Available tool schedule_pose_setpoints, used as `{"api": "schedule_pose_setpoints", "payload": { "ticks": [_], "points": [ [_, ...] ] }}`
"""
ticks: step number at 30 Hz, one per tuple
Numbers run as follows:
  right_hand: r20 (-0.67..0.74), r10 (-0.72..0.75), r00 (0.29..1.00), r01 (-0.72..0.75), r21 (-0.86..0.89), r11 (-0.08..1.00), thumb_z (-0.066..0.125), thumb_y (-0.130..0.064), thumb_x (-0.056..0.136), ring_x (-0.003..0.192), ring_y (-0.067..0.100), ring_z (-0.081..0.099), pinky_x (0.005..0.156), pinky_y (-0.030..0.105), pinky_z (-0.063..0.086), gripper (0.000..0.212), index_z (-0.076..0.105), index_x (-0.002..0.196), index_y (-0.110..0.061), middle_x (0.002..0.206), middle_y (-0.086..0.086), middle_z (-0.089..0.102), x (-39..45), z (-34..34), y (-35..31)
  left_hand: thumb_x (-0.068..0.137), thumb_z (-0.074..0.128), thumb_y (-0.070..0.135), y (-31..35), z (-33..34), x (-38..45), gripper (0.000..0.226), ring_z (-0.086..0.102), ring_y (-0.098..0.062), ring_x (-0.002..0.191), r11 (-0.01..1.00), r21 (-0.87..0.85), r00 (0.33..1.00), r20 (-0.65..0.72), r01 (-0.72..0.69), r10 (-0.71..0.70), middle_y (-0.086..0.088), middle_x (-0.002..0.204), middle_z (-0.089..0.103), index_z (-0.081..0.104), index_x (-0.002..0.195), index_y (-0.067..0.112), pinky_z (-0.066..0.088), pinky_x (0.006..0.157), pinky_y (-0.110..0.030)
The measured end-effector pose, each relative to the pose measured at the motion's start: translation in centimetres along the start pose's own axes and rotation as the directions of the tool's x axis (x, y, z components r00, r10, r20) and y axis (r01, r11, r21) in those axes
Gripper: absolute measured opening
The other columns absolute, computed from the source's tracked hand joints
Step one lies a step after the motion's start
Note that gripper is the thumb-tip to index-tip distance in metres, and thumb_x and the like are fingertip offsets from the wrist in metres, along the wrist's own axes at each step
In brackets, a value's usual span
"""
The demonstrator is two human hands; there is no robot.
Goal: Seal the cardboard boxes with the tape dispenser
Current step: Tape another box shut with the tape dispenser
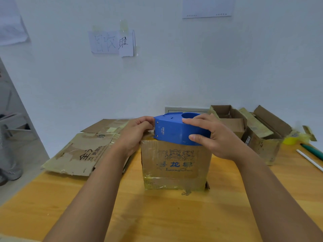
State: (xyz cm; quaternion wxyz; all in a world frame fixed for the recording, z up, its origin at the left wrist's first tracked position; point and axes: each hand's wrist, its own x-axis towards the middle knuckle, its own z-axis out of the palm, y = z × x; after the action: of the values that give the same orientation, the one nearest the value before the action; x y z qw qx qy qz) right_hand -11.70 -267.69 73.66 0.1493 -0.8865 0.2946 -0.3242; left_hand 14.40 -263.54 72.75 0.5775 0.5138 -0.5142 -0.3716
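Your two bare arms reach out over the wooden table (157, 215). In front of you stands a brown cardboard box (175, 165) with blue writing and a cartoon picture on its near side. Old clear tape wraps its bottom edge.

On top of the box sits the blue tape dispenser (176, 130). Your right hand (216, 138) holds it, with the thumb on the near side and the fingers curled over the top. Your left hand (134, 133) is at the left end of the dispenser, by the top corner of the box. Its fingers are bent and close together, and they seem to pinch the loose end of the tape, but that spot is too small to be sure.

To the left lie flat pieces of cardboard (83, 152). To the right stand two open boxes (262, 137), with a yellow tape roll (291, 138) just past them. A green pen (312, 151) and a white stick (309, 160) lie near the right edge. On the white wall (174, 67) hang paper notes (111, 42).
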Motion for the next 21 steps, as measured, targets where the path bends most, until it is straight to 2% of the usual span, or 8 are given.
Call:
{"api": "schedule_pose_setpoints", "payload": {
  "ticks": [1, 3, 5, 8, 11, 14, 18, 21],
  "points": [
    [-0.003, -0.004, 1.000, 0.004, 0.011, 1.000, 0.063, -0.026, 0.097, 0.122, 0.013, 0.040, 0.106, 0.050, 0.039, 0.052, 0.044, 0.126, -0.065, 0.124, -0.027, 0.047, 0.0, 0.0, 0.1, 0.097, 0.052, 0.004, 0.0, 0.0, 0.0, 0.024, 0.067, -0.021, 0.086, 1.000, 0.005, 1.000, 0.006, -0.007, 0.007, -0.009, 0.097, 0.074, 0.074, 0.099, 0.012, 0.055, 0.071, -0.030],
    [-0.014, -0.014, 1.000, 0.014, 0.033, 0.999, 0.064, -0.025, 0.097, 0.123, 0.011, 0.041, 0.106, 0.049, 0.040, 0.052, 0.046, 0.125, -0.065, 0.124, -0.029, 0.046, 0.1, 0.0, 0.2, 0.098, 0.057, 0.009, -0.3, 0.0, 0.1, 0.019, 0.069, -0.024, 0.093, 0.999, 0.035, 1.000, -0.010, -0.026, 0.026, -0.006, 0.100, 0.075, 0.074, 0.101, 0.015, 0.057, 0.081, -0.038],
    [-0.027, -0.017, 1.000, 0.018, 0.053, 0.998, 0.065, -0.023, 0.096, 0.124, 0.011, 0.043, 0.104, 0.049, 0.042, 0.052, 0.049, 0.126, -0.063, 0.124, -0.025, 0.049, 0.1, 0.1, 0.4, 0.098, 0.058, 0.010, -0.5, 0.2, 0.3, 0.018, 0.068, -0.030, 0.102, 0.997, 0.059, 0.997, -0.057, -0.041, 0.044, -0.006, 0.102, 0.075, 0.075, 0.100, 0.016, 0.054, 0.094, -0.050],
    [-0.038, -0.005, 0.999, 0.007, 0.073, 0.997, 0.065, -0.024, 0.096, 0.122, 0.011, 0.046, 0.101, 0.047, 0.045, 0.051, 0.051, 0.127, -0.062, 0.124, -0.019, 0.051, 0.0, 0.0, 0.7, 0.098, 0.059, 0.013, -0.5, 0.3, 0.4, 0.018, 0.066, -0.031, 0.105, 0.994, 0.095, 0.993, -0.107, -0.048, 0.059, -0.003, 0.103, 0.075, 0.076, 0.101, 0.018, 0.051, 0.098, -0.055],
    [-0.031, -0.001, 1.000, 0.003, 0.070, 0.998, 0.064, -0.026, 0.097, 0.119, 0.007, 0.046, 0.098, 0.043, 0.048, 0.051, 0.049, 0.128, -0.064, 0.120, -0.024, 0.049, 0.0, -0.3, 0.8, 0.098, 0.059, 0.013, -0.6, 0.4, 0.4, 0.017, 0.067, -0.022, 0.101, 0.995, 0.081, 0.988, -0.137, -0.063, 0.074, 0.000, 0.101, 0.075, 0.076, 0.100, 0.019, 0.053, 0.096, -0.050],
    [-0.011, -0.016, 1.000, 0.016, 0.045, 0.999, 0.063, -0.029, 0.097, 0.117, 0.005, 0.045, 0.098, 0.041, 0.047, 0.053, 0.045, 0.127, -0.070, 0.117, -0.029, 0.046, 0.4, -0.4, 0.3, 0.099, 0.058, 0.012, -0.7, 0.6, 0.6, 0.019, 0.068, -0.013, 0.089, 0.994, 0.066, 0.980, -0.177, -0.083, 0.093, 0.002, 0.094, 0.076, 0.075, 0.097, 0.020, 0.055, 0.085, -0.040],
    [-0.006, -0.032, 0.999, 0.032, 0.007, 0.999, 0.062, -0.028, 0.098, 0.117, 0.009, 0.045, 0.101, 0.040, 0.044, 0.055, 0.044, 0.124, -0.073, 0.117, -0.023, 0.047, 0.7, -0.5, -0.2, 0.100, 0.056, 0.015, -1.0, 1.1, 0.5, 0.022, 0.068, -0.006, 0.083, 0.989, 0.090, 0.959, -0.249, -0.115, 0.134, 0.008, 0.089, 0.075, 0.075, 0.094, 0.025, 0.055, 0.076, -0.029],
    [-0.021, -0.054, 0.998, 0.053, -0.034, 0.998, 0.061, -0.029, 0.098, 0.112, 0.007, 0.046, 0.097, 0.032, 0.041, 0.050, 0.044, 0.126, -0.068, 0.114, -0.017, 0.049, 1.2, -0.5, -0.8, 0.101, 0.055, 0.016, -0.9, 1.4, 0.4, 0.021, 0.067, -0.004, 0.087, 0.984, 0.115, 0.942, -0.292, -0.135, 0.164, 0.011, 0.091, 0.074, 0.074, 0.097, 0.025, 0.050, 0.073, -0.022]
  ]
}}
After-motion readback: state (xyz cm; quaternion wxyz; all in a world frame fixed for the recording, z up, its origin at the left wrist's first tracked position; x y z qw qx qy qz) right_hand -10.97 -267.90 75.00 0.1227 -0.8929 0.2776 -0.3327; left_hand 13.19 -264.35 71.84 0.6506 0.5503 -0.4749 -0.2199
